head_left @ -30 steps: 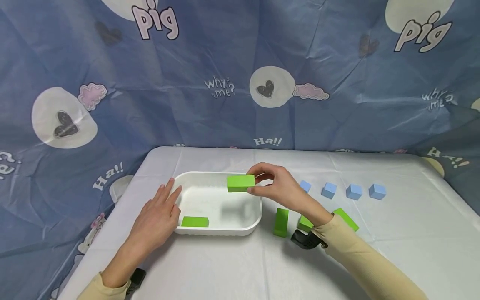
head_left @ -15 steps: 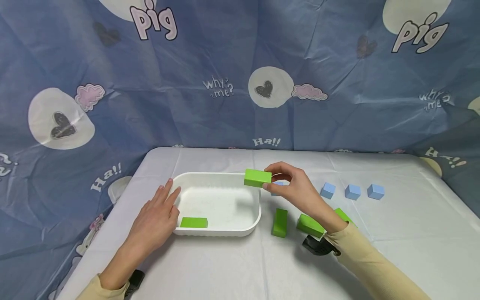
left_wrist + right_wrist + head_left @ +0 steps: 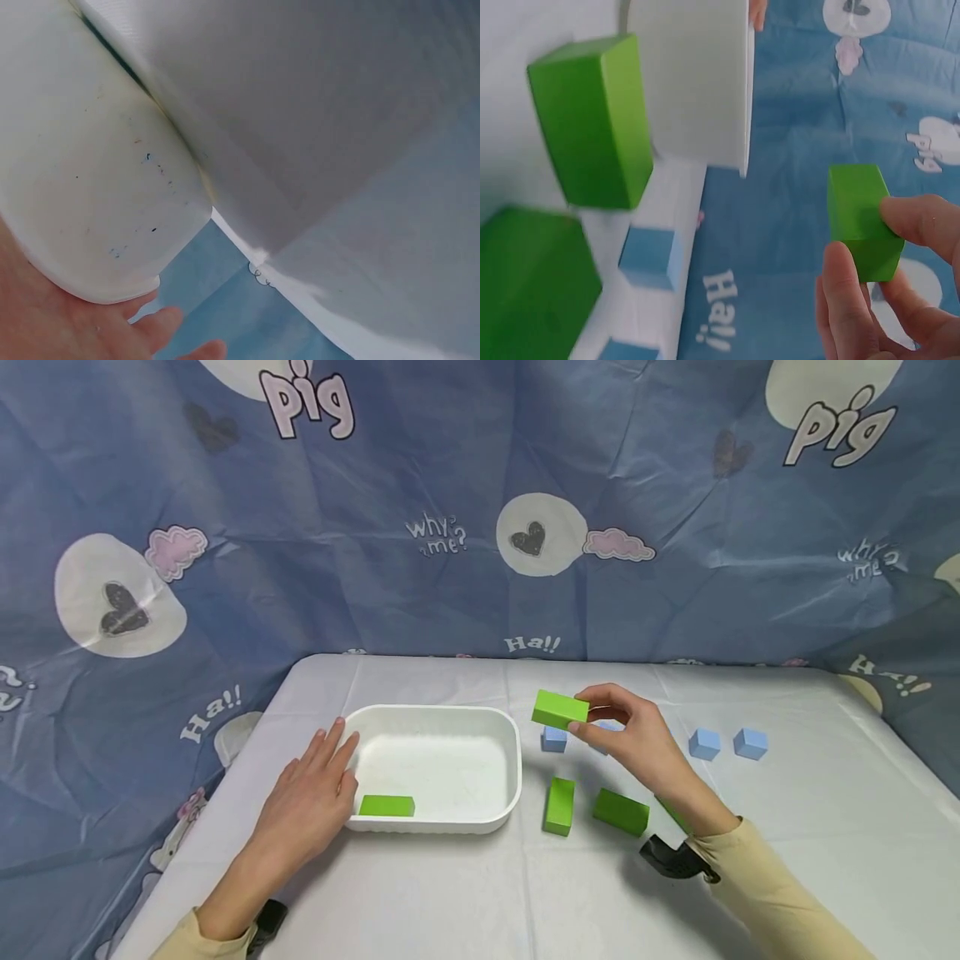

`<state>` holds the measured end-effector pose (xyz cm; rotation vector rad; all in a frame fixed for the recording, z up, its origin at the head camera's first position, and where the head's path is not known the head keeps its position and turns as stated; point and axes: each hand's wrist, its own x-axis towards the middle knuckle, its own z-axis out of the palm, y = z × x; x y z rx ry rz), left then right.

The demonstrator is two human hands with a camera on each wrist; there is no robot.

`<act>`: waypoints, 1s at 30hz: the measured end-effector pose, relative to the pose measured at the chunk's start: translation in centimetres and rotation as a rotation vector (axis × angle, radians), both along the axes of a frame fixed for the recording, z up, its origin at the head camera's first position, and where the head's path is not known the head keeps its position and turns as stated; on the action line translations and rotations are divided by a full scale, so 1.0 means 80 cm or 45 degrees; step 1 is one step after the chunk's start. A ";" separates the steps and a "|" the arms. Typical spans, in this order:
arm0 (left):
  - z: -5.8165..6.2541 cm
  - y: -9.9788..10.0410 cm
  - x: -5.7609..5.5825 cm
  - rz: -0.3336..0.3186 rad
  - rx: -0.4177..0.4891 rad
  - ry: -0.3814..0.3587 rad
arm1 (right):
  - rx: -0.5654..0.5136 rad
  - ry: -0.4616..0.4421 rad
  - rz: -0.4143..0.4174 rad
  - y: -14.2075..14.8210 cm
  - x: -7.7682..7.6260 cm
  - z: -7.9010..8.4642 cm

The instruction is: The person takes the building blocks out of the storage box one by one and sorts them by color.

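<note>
Pinched between thumb and fingers of my right hand (image 3: 630, 731) is a green rectangular block (image 3: 560, 709), held up right of the tray and overlapping a blue cube (image 3: 554, 739) in the head view. The right wrist view shows the same green block (image 3: 859, 217) gripped near one end. My left hand (image 3: 311, 793) lies with fingers extended along the left rim of the white tray (image 3: 435, 827). Inside that tray, at its near left corner, lies another green block (image 3: 387, 806). In the left wrist view, the left hand (image 3: 97, 322) is against the tray's outer side (image 3: 105, 187).
Green blocks lie right of the tray: one lengthwise (image 3: 559, 807), one slanted (image 3: 621, 812), and one partly behind the right wrist (image 3: 672, 814). Blue cubes form a row farther back, including one (image 3: 705, 744) and the rightmost one (image 3: 751, 743). A printed blue curtain (image 3: 420, 602) hangs behind.
My right hand has carried the green block rightward, from over the tray to beyond its right rim, above the blue cubes. The left hand has stayed at the tray's left rim.
</note>
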<state>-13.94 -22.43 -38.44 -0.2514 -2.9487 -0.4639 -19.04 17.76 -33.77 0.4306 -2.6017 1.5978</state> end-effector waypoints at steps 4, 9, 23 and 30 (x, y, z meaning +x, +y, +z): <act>0.002 0.001 0.000 -0.002 -0.037 -0.001 | 0.028 0.004 -0.040 0.020 0.004 0.002; 0.004 0.001 0.000 0.001 -0.074 -0.002 | 0.093 0.024 -0.101 0.041 0.010 0.003; 0.001 0.001 0.001 -0.014 -0.048 0.005 | 0.100 0.063 -0.208 0.078 0.032 -0.001; 0.001 -0.001 0.001 -0.022 -0.028 0.005 | 0.065 0.085 -0.315 0.094 0.045 -0.009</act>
